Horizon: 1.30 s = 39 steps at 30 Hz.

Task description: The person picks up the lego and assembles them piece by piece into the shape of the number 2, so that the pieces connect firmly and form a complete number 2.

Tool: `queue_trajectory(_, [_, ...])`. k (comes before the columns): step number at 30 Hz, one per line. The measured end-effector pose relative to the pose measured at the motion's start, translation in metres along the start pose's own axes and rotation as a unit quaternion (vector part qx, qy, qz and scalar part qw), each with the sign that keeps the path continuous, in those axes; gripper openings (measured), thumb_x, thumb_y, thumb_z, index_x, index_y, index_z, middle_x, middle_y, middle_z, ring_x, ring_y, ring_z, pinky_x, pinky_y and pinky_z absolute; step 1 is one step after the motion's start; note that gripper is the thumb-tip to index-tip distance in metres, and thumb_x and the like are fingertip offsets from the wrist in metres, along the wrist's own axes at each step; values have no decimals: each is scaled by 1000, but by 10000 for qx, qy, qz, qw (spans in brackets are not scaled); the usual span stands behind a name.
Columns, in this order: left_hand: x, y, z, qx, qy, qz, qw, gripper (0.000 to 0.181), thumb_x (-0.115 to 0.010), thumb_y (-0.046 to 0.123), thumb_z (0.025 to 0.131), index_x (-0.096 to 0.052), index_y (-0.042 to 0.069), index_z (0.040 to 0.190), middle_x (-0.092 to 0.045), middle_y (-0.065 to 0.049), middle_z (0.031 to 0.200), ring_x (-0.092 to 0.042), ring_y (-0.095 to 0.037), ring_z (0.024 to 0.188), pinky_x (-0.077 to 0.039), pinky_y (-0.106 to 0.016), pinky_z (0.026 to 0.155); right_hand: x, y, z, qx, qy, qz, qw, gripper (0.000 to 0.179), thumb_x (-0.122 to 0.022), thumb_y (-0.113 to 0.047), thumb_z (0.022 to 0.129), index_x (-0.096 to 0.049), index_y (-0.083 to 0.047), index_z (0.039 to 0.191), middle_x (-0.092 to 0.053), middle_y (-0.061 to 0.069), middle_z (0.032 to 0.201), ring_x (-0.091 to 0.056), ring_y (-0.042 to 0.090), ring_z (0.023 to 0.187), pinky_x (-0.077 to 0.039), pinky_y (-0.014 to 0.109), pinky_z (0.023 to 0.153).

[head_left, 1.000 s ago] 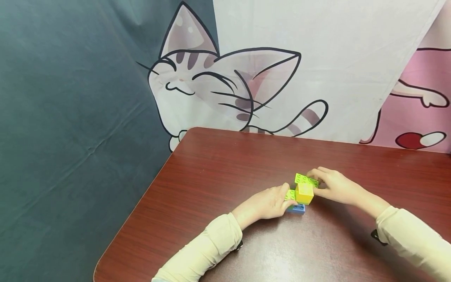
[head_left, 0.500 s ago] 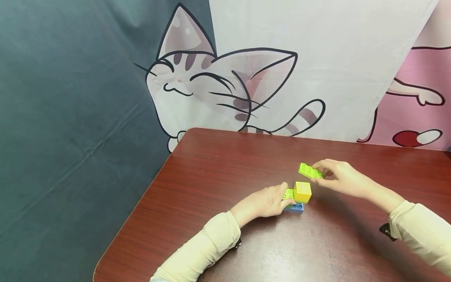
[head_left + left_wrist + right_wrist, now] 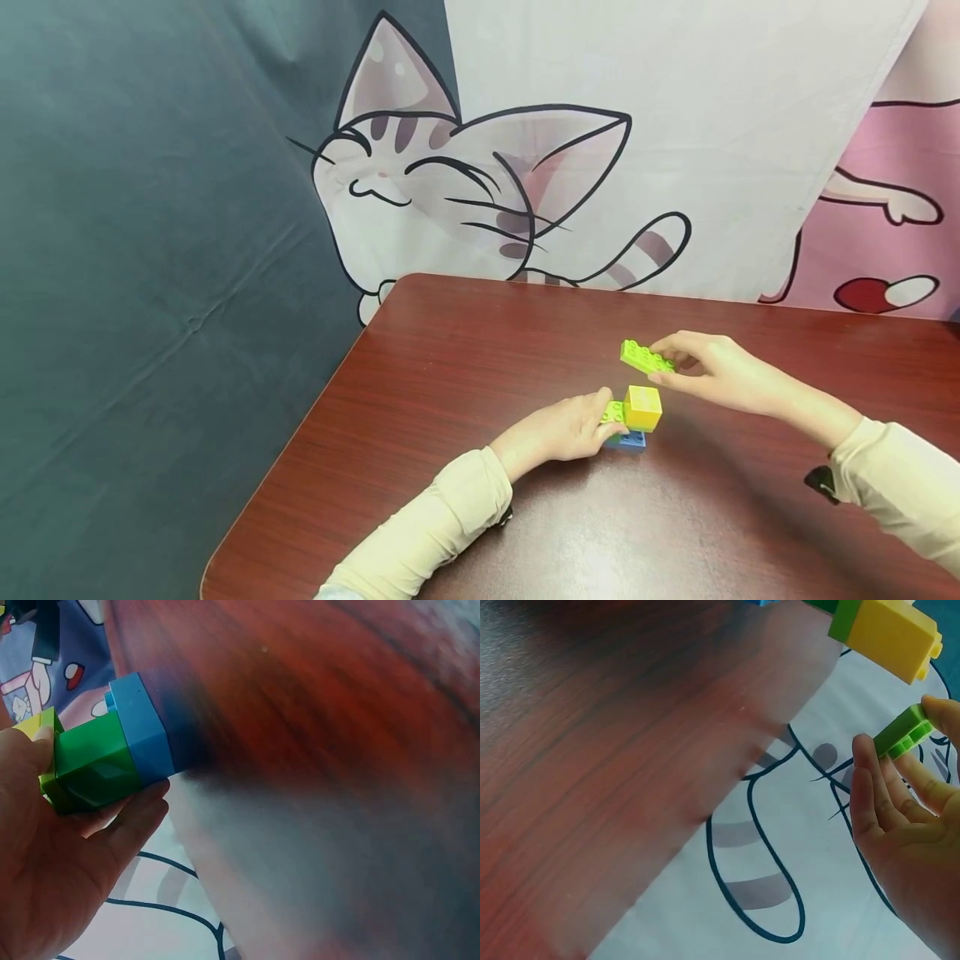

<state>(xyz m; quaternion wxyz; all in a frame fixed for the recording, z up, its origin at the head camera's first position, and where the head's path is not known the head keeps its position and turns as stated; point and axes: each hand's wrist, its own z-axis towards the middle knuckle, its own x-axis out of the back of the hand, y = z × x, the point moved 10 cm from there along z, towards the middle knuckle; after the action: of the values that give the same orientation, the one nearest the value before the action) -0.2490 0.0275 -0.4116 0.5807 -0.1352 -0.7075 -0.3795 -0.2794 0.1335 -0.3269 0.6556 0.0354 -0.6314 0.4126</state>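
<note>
My left hand (image 3: 573, 427) grips a small stack of toy building bricks from its left side. At the bottom of the stack is a blue brick (image 3: 142, 727), with a green brick (image 3: 97, 761) on it. A flat lime brick (image 3: 615, 411) tops these, and a yellow brick (image 3: 642, 408) sits at its right end. Above and behind the stack, my right hand (image 3: 712, 367) pinches a second flat lime brick (image 3: 905, 733) between thumb and fingers. It hangs apart from the yellow brick, studs facing up in the head view.
The stack is over a reddish-brown wooden table (image 3: 465, 358) with a rounded far left corner. Behind the table hangs a cloth backdrop (image 3: 570, 50) with a cartoon cat, and a dark teal curtain (image 3: 150, 250) runs along the left.
The right hand has lifted the flat lime brick up off the yellow brick, first to the right, then slightly back left. The left hand and its stack stay almost in place.
</note>
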Motion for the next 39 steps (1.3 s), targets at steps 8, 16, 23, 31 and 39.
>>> queue_trajectory(8, [-2,-2,0,122,-94,23,9999,32,-45,43,96,-39,11,99,-44,4,76,-49,-9,68,-39,-19,61,-4,-10,4,144,-156,115,9997,35,-71,-30,83,-62,-12,111,-63,-7,94,-61,8,81,-52,23,71])
queue_trajectory(16, [-4,-3,0,143,-119,163,9997,35,-43,44,97,-42,10,103,-47,5,80,-50,-9,72,-42,-21,65,-9,-21,5,339,-263,233,9988,32,-72,-32,82,-63,-15,108,-61,-11,93,-57,3,79,-52,23,71])
queue_trajectory(23, [-5,-3,2,183,-147,1,9997,44,-43,43,96,-38,12,126,-53,3,95,-57,-8,91,-47,-24,80,-11,-26,3,493,-313,206,9981,29,-71,-34,82,-65,-19,106,-58,-15,88,-55,2,76,-53,25,73])
queue_trajectory(31, [-6,-3,2,156,-185,-151,9996,52,-42,44,96,-31,16,138,-55,4,107,-57,-9,106,-46,-26,89,-13,-32,-1,663,-360,196,9970,27,-70,-34,83,-64,-23,107,-56,-19,90,-54,0,78,-53,26,73])
queue_trajectory(39, [-1,1,0,-160,85,-3,9998,44,-44,42,97,-37,18,133,-56,10,95,-61,-5,89,-49,-24,80,-11,-36,-5,773,-262,113,9966,29,-72,-34,81,-64,-24,107,-54,-19,87,-54,2,76,-49,23,68])
